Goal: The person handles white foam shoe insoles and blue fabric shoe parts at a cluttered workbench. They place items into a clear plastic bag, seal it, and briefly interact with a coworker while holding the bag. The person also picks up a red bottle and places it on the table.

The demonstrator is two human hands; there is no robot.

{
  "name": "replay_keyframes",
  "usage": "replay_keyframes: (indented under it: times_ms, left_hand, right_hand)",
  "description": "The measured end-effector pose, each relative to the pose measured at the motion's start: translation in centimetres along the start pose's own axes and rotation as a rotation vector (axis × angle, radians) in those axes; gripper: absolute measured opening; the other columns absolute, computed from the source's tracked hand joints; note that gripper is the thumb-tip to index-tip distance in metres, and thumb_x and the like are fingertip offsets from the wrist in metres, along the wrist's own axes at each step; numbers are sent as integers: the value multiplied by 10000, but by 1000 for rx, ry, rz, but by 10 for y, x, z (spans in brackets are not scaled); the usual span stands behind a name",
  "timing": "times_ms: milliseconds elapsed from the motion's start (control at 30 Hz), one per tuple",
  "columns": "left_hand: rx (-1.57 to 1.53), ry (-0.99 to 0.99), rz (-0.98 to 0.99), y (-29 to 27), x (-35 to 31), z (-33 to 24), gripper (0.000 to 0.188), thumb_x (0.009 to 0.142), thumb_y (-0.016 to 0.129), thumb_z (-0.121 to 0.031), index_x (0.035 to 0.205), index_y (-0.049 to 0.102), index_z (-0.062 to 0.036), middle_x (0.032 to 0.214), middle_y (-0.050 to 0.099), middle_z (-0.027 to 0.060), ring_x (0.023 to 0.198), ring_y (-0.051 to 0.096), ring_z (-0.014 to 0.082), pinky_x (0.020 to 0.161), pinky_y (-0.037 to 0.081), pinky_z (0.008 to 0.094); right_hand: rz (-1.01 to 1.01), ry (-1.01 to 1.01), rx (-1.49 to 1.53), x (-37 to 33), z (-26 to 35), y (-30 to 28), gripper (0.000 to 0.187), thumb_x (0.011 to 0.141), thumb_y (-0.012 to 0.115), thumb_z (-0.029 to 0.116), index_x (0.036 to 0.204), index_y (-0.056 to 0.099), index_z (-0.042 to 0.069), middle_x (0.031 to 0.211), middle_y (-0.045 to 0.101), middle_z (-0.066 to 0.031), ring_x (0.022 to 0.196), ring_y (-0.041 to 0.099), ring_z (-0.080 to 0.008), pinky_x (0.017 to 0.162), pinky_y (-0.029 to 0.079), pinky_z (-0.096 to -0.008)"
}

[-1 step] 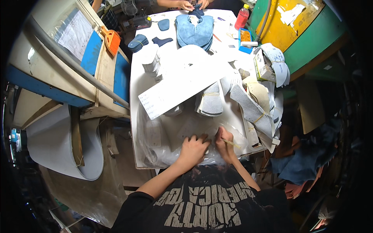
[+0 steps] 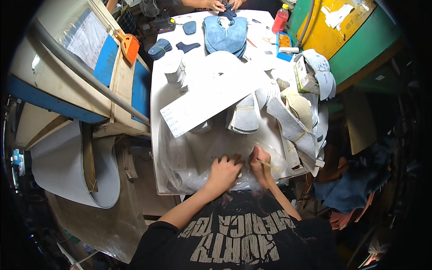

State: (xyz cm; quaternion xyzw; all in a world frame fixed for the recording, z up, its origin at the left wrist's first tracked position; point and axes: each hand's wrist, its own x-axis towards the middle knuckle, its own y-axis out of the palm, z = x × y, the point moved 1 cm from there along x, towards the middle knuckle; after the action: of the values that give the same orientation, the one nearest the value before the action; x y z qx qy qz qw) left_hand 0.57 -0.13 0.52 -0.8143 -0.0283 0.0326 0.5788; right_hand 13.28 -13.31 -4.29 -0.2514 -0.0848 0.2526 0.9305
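Note:
My left hand (image 2: 225, 173) lies flat, fingers spread, on a clear plastic bag (image 2: 184, 155) that covers the near end of the white table (image 2: 157, 90). Just to its right, my right hand (image 2: 260, 165) is closed around a thin pale pencil-like stick (image 2: 270, 165), its tip down on the same plastic. What lies under the plastic between the hands is too faint to tell. Beyond the hands lie bundles of grey cut pieces (image 2: 243, 118) tied with rubber bands, and a long white sheet of paper (image 2: 202, 101).
Blue fabric pieces (image 2: 225, 33) lie at the far end, where another person's hands (image 2: 218, 5) work. A red bottle (image 2: 280, 19), a small blue tray (image 2: 283, 42) and a cardboard box (image 2: 306, 74) stand at the right. Left of the table hangs a grey sheet roll (image 2: 67, 175).

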Motion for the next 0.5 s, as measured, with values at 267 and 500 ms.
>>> replay_keyframes:
  times_ms: [267,500]
  left_hand:
    - [15,-5,26,-2,4,3,506,790,782,-189,1292,718,-208,1412,650,22,1071,674,270,858,540,488]
    - [31,2,3,0,6,3,515,792,784,-189,1302,714,-203,1399,652,23,1083,671,266,870,538,478]
  right_hand:
    - [-58,-23,12,4,-4,4,425,1169,458,285,877,574,-1,684,576,-233,605,592,-420,586,459,-478]
    - [54,46,57,-4,-7,-9,428,1170,464,285,879,583,-6,679,590,-197,611,621,-363,604,481,-451]
